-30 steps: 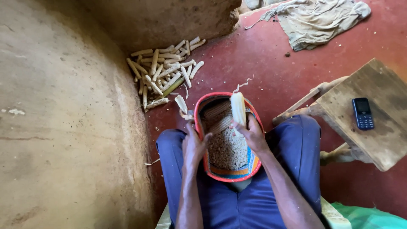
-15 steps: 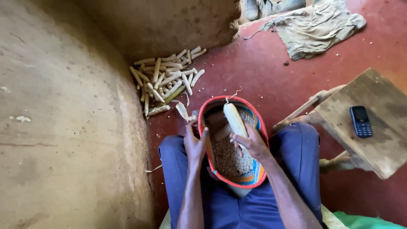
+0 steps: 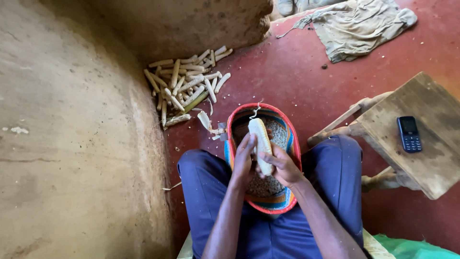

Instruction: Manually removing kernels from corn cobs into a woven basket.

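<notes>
A pale maize cob (image 3: 261,144) is held upright-ish in the middle of the frame, right over a woven basket (image 3: 293,136); it's long, cream-coloured, and its top end is tilted toward the upper edge. The basket is rimmed in red with blue and orange bands, is wedged between the blue-trousered knees, and is partly filled with loose kernels (image 3: 261,184). The cob's lower part is gripped by the right hand (image 3: 283,165), fingers curled round it, while the left hand (image 3: 244,158) is pressed flat along its left side. A heap of bare cobs (image 3: 187,84) is piled against the mud wall, upper left. A dark phone (image 3: 409,134) is laid on a wooden stool (image 3: 431,158) at right, and a grey cloth (image 3: 357,24) is spread top right.
</notes>
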